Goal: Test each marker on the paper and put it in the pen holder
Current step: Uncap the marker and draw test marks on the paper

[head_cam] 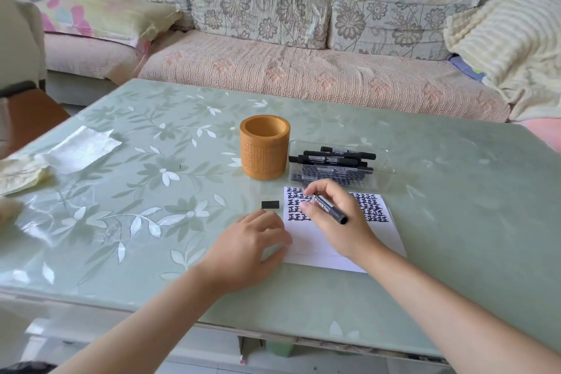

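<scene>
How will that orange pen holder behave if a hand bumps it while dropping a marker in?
The pen holder looks squat and thick-walled, so it probably slides rather than tips. No markers stick out of it, so likely light. The glossy table may let it skid.

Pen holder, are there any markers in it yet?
No, nothing sticks up above the rim of the pen holder; the markers lie in the clear box beside it.

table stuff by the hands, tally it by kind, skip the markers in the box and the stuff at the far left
pen holder: 1
clear box: 1
paper sheet: 1
marker in right hand: 1
loose cap: 1
total: 5
</scene>
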